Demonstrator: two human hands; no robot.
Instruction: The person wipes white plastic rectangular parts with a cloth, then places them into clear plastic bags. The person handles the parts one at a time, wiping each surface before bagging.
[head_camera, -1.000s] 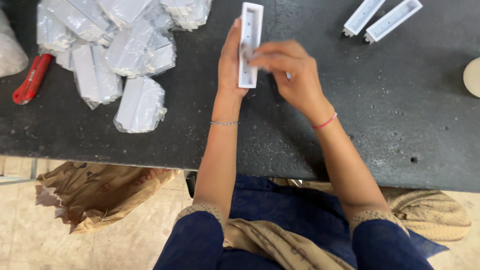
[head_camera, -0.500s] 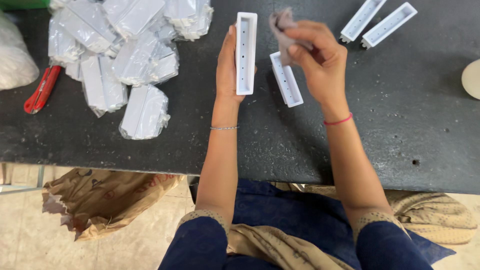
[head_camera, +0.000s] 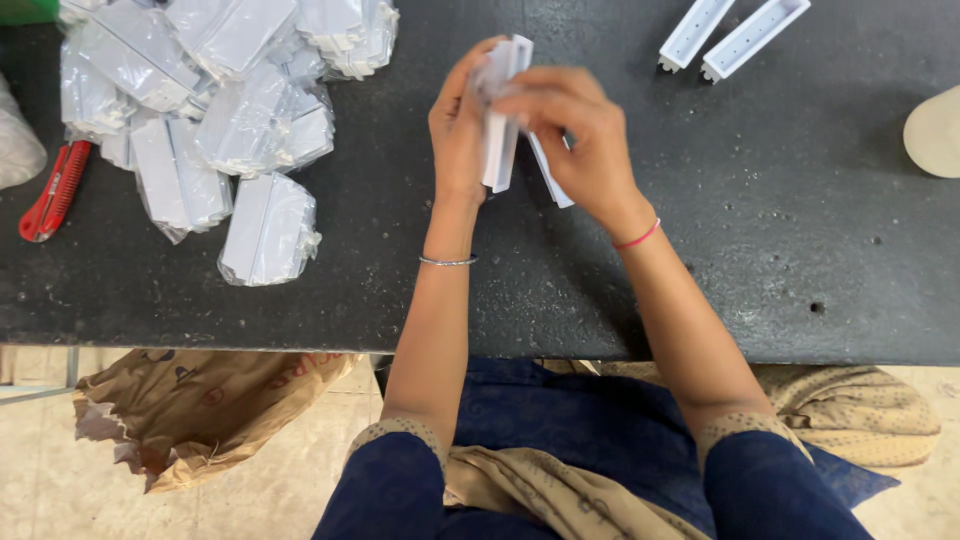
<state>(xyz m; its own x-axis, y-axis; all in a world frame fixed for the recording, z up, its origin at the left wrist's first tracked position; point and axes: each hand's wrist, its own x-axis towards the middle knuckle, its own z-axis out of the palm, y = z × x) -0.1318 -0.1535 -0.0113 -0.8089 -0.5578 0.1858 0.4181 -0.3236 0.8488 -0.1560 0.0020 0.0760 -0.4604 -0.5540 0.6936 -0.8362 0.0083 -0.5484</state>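
Left hand (head_camera: 458, 125) and right hand (head_camera: 580, 140), fingers curled, together grip an upright white plastic channel (head_camera: 503, 120).

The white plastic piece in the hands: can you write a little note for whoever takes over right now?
Left hand: holds the long white plastic piece upright above the black table.
Right hand: fingers pinch the same piece; a second white strip shows beneath it.
Done: two open white pieces lie at the far right.
Left: a pile of bagged white parts at far left, beside a red cutter.
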